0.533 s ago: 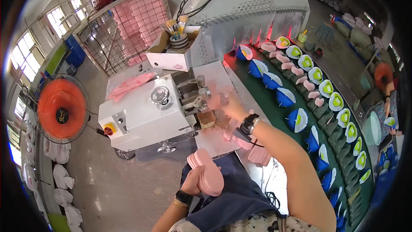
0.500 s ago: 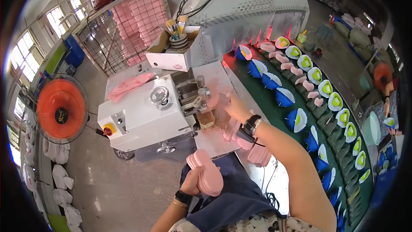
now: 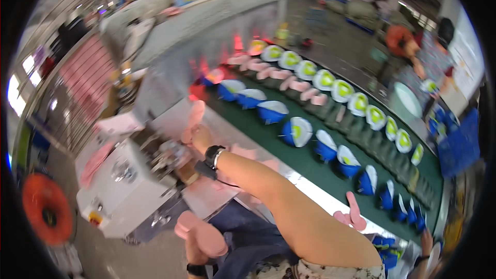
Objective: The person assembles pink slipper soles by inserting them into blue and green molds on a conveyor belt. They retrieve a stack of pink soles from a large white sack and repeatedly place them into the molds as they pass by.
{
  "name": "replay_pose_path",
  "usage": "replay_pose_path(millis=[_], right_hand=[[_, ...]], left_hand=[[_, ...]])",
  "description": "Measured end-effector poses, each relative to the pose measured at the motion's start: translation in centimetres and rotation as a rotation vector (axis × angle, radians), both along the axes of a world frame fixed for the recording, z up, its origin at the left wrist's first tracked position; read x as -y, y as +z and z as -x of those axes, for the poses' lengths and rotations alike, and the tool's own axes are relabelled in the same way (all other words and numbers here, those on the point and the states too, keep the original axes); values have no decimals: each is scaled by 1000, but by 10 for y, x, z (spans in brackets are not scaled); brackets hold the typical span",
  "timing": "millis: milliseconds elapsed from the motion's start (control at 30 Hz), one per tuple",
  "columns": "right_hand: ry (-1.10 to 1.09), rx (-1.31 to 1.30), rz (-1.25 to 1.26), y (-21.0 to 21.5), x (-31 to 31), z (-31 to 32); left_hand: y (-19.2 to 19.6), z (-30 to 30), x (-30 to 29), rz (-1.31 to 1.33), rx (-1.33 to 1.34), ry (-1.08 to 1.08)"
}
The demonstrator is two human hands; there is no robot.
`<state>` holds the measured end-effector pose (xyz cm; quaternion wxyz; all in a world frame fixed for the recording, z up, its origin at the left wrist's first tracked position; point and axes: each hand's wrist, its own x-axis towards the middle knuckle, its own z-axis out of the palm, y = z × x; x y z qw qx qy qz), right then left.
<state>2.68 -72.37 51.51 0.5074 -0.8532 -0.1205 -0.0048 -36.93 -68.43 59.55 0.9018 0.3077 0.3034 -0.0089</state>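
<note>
My left hand (image 3: 194, 253), low in the picture, is closed round a stack of pink insoles (image 3: 206, 235). My right hand (image 3: 201, 138) reaches past the white machine (image 3: 126, 191) and grips a single pink insole (image 3: 196, 113), whose tip points away from me; motion blurs the fingers. Under that forearm, more pink insoles (image 3: 243, 152) lie on the work surface. Beside the hand is the machine's metal feed head (image 3: 173, 155). Just beyond runs a green conveyor belt (image 3: 320, 129), carrying blue-and-white shoe uppers (image 3: 272, 111) in a near row.
On the belt's far side are dark moulds (image 3: 356, 129), small pink pieces (image 3: 310, 93) and white-and-green uppers (image 3: 324, 79). A red fan (image 3: 47, 209) stands left. A co-worker (image 3: 431, 62) sits beyond the belt; another person's hand (image 3: 426, 243) is at lower right.
My view has swung right toward the belt. My right hand has come away from the machine's feed head with an insole. The left hand still holds its stack.
</note>
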Motion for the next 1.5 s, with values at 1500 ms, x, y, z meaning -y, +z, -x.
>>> replay_pose_path(millis=[1500], right_hand=[[259, -350, -7, 85, 38, 86]], left_hand=[[41, 7, -2, 165, 81, -271]])
